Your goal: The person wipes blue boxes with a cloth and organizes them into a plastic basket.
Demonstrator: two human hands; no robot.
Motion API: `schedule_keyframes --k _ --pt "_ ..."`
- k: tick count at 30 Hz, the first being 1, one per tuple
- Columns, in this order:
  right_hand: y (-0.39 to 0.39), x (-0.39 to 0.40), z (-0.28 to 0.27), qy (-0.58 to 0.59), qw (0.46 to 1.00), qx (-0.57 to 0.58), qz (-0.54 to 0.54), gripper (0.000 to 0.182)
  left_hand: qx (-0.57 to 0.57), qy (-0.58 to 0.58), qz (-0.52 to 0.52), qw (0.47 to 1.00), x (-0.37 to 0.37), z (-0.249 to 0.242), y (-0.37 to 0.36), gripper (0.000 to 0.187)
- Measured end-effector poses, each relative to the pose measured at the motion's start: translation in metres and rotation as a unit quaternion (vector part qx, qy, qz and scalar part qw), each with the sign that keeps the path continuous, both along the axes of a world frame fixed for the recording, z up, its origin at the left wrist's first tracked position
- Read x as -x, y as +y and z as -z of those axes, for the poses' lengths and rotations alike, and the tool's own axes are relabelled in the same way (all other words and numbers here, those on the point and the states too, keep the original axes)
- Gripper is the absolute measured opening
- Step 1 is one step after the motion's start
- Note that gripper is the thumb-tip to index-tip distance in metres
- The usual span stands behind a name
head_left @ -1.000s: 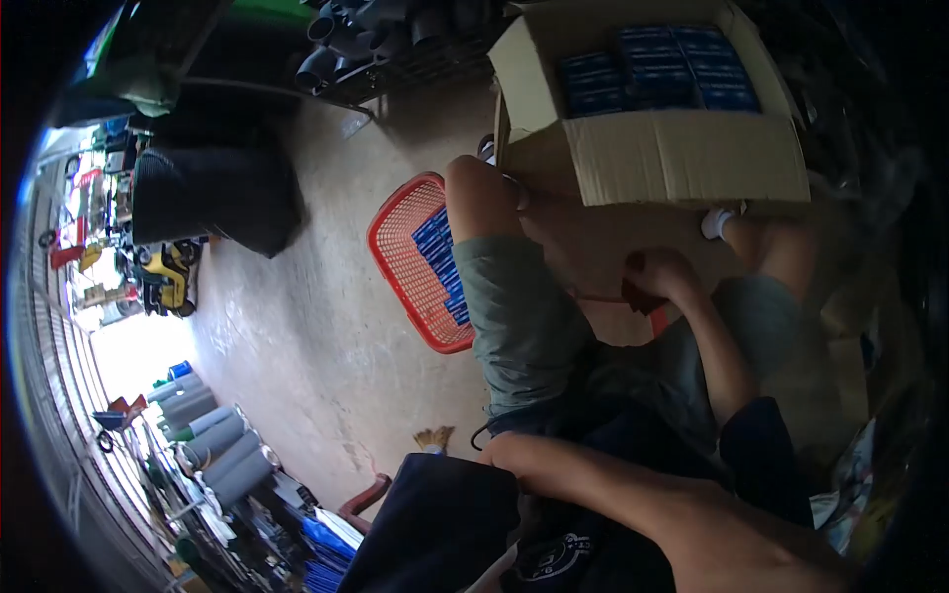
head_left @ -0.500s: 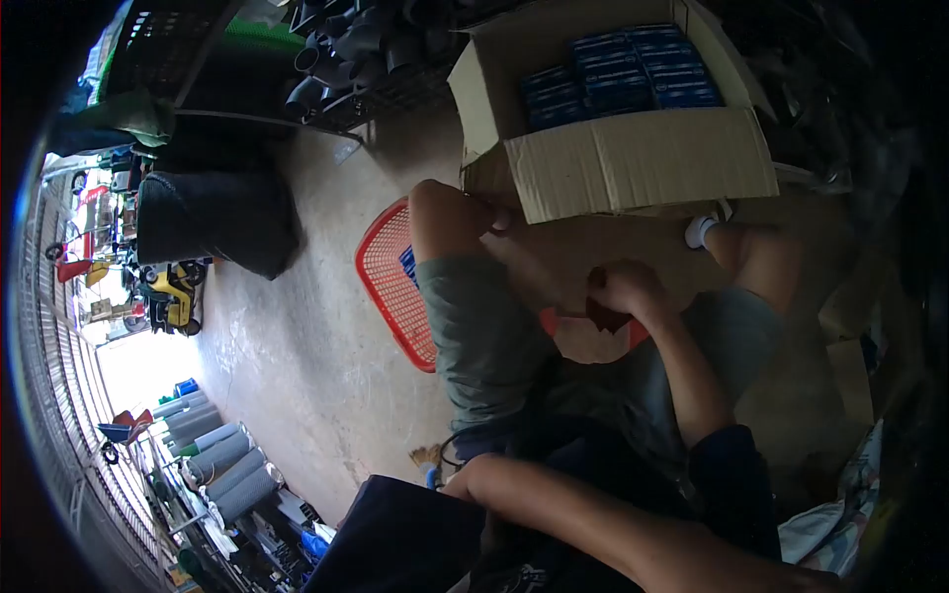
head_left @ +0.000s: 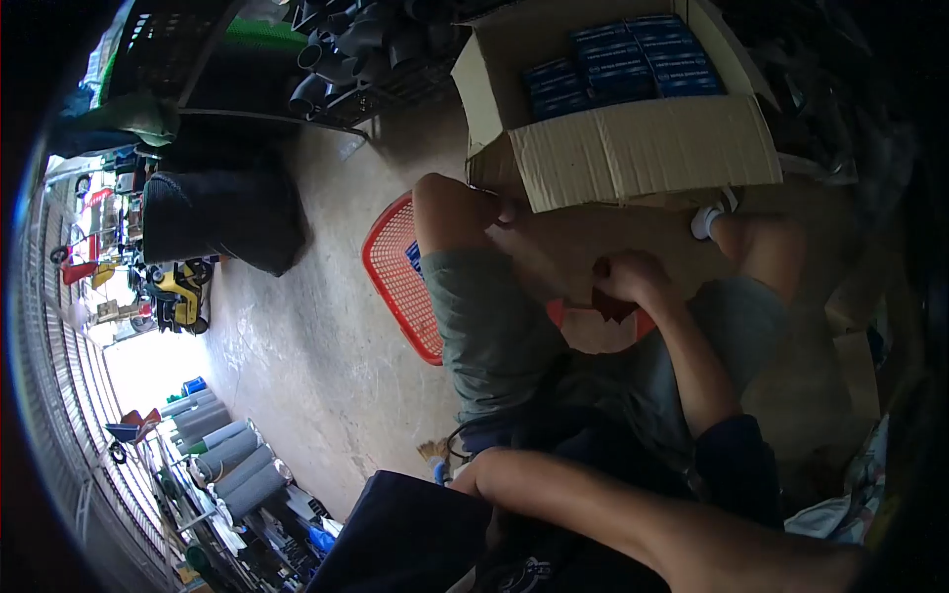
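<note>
My right hand [head_left: 635, 280] is closed in front of my lap, between my knees. A small dark red piece [head_left: 613, 304] shows at its fingers; its kind is too dark to make out. Just below lies a tan, pinkish flat piece [head_left: 598, 333] with bright red edges. My left forearm [head_left: 573, 494] crosses low over my body toward the bottom right, and the hand itself is out of sight. Ahead stands an open cardboard box [head_left: 643, 153] holding stacks of blue small boxes [head_left: 618, 69]. Beside my left knee is a red plastic basket [head_left: 390, 272] with something blue inside.
Grey pipe fittings [head_left: 346, 59] fill a rack at the top. A large black sack [head_left: 222, 217] stands on the concrete floor to the left. Rolls of mesh [head_left: 242, 469], a yellow machine [head_left: 181, 296] and a small broom [head_left: 432, 452] are also on the left side.
The whole view has shifted slightly, so things sit a little further right. My right hand keeps nearly the same place and stays closed; my left forearm still crosses my body.
</note>
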State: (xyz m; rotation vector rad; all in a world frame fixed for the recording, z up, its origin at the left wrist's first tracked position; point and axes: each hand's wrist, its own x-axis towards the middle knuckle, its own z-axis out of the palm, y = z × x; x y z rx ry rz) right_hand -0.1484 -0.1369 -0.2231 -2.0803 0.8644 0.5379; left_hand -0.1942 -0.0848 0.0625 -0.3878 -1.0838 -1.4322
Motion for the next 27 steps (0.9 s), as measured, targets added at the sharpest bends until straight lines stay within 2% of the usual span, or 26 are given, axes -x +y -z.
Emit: schedule_keyframes --k 4,6,8,14,16,18,20,23,27 --pt "0.009 -0.004 -0.016 -0.005 0.994 -0.108 0.035 0.039 -0.013 -0.007 0.0 1.0 0.0 0.001 -0.001 0.028" --pt "-0.01 -0.006 -0.012 -0.011 0.997 -0.06 0.04 0.039 -0.001 -0.008 0.003 1.0 0.0 0.0 -0.002 0.027" --pt "0.003 -0.006 -0.001 0.001 0.999 0.039 0.009 0.038 -0.004 -0.005 0.005 1.0 -0.002 0.0 -0.001 0.027" --pt "0.006 -0.007 -0.006 -0.028 0.999 0.037 0.007 0.038 -0.007 -0.009 0.026 1.0 0.0 -0.001 -0.002 0.026" --pt "0.014 -0.007 -0.012 -0.02 0.998 -0.046 0.031 0.038 -0.015 -0.011 0.027 0.999 0.004 -0.001 -0.003 0.025" --pt "-0.004 -0.007 -0.013 -0.015 0.999 -0.025 0.028 0.037 -0.005 -0.009 0.028 1.0 0.004 0.001 -0.007 0.025" --pt "0.005 -0.008 -0.003 -0.014 0.999 0.047 0.004 0.036 -0.008 -0.011 0.032 0.999 0.003 0.002 -0.007 0.025" --pt "0.005 -0.008 -0.008 -0.016 0.998 0.068 0.011 0.035 -0.013 -0.017 0.036 0.999 0.004 0.001 -0.01 0.024" --pt "0.007 -0.014 -0.007 -0.011 0.998 -0.064 0.021 0.033 -0.028 -0.038 0.042 0.998 0.006 -0.001 -0.011 0.024"
